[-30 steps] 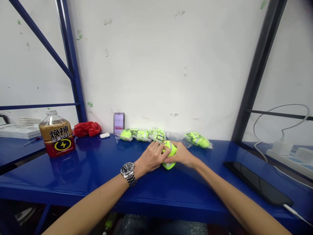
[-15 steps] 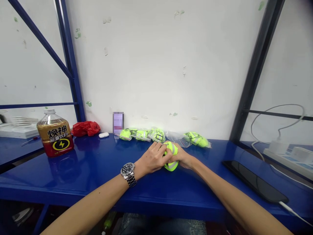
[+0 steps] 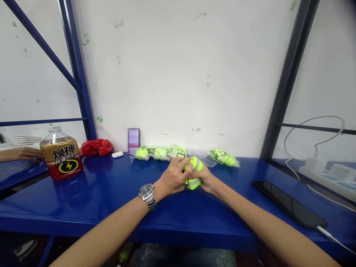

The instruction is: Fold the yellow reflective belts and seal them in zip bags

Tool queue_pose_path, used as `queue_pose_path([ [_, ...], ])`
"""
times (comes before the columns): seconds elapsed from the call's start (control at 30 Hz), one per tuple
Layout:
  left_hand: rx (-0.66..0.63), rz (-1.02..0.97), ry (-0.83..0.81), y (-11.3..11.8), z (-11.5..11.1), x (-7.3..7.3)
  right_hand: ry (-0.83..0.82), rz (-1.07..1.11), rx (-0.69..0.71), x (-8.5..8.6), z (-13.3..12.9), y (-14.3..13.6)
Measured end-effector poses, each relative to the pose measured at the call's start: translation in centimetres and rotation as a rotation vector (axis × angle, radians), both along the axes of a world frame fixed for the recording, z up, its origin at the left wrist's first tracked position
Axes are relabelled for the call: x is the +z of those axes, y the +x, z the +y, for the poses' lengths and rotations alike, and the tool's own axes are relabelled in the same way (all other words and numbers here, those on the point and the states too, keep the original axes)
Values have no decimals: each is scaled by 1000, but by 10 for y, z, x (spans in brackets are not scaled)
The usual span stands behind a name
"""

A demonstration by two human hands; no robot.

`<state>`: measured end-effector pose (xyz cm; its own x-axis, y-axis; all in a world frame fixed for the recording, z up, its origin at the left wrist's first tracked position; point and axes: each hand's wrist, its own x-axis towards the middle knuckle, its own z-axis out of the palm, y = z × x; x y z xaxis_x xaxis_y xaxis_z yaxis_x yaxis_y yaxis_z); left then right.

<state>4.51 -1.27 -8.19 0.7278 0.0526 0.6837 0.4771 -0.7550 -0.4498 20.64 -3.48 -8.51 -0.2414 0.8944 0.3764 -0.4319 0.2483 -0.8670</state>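
Over the blue desk [image 3: 167, 213], my left hand [image 3: 172, 177] and my right hand [image 3: 209, 178] are both closed around a bunched-up reflective vest [image 3: 194, 183]. It is neon yellow with silvery grey bands, rolled into a compact bundle. My left fingers press on it from the left and top, while my right hand grips its right side; part of the bundle is hidden by the fingers. Behind my hands lie similar neon bundles in clear plastic bags, among them one bagged bundle [image 3: 160, 152] on the left and another bagged bundle [image 3: 224, 157] on the right.
A large drink bottle [image 3: 62, 155] stands at the left beside a red plastic bag [image 3: 96, 147] and a small white case [image 3: 117, 154]. One phone [image 3: 134, 141] leans on the wall; a black phone [image 3: 289, 203] charges at right near a power strip [image 3: 330, 178]. Another person's hand [image 3: 26, 153] appears far left.
My hands have shifted slightly and the vest bundle has turned between them, looking more compact. Another person's hand has come in at the far left.
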Motion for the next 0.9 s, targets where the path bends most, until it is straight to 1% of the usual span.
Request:
queue_pose_path([
  [0.13, -10, -74, -32, 3, 3, 1, 43, 2, -78, 2, 1, 0],
  [0.27, 50, -119, -60, 6, 3, 6, 62, 30, -196, 5, 2, -6],
  [0.4, 100, -84, -129, 5, 1, 15, 71, 41, -309, 6, 6, -11],
  [0.47, 99, -42, -176, 2, -1, 20, 76, 31, -375, 8, 11, -5],
  [0.53, 100, -25, -199, -4, 1, 25, 83, 41, -485, 11, 18, 7],
  [0.63, 151, -103, -216, -7, 12, 30, 69, 102, -703, 18, 29, 32],
  [0.67, 175, -121, -233, -6, 17, 31, 62, 122, -749, 21, 32, 40],
  [0.7, 197, -118, -254, -2, 23, 30, 55, 145, -783, 24, 36, 46],
  [0.77, 229, -40, -301, 12, 35, 26, 38, 188, -826, 28, 41, 55],
  [0.83, 253, 33, -313, 33, 45, 17, 27, 225, -861, 30, 44, 61],
  [0.9, 267, 67, -283, 56, 52, 8, 31, 259, -885, 31, 47, 65],
])
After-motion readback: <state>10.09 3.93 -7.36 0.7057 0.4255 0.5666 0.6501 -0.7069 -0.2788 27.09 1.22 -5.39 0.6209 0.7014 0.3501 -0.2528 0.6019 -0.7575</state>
